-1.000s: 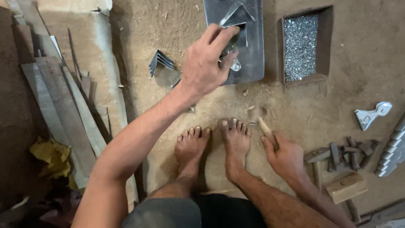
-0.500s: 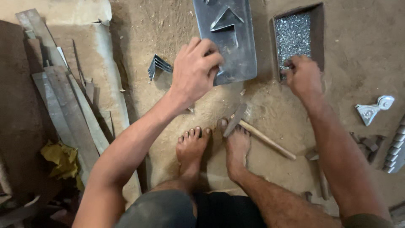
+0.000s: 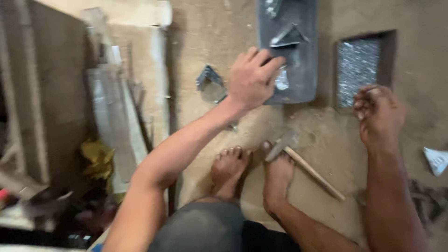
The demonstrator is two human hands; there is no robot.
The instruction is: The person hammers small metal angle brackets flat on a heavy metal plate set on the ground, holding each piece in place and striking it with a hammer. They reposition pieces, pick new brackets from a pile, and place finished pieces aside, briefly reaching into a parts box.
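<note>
Hammer (image 3: 303,161) is laid by the feet, nails are held in the box (image 3: 358,70), left hand (image 3: 252,79) is spread on the slab (image 3: 291,51), right hand (image 3: 378,114) is curled.

Flat grey metal plate (image 3: 298,70): smooth, dull sheen. Hammer with pale wooden handle (image 3: 310,171): matt wood. Earthen floor (image 3: 326,140): rough, dusty. Weathered wooden planks (image 3: 116,126): coarse, matt.
</note>
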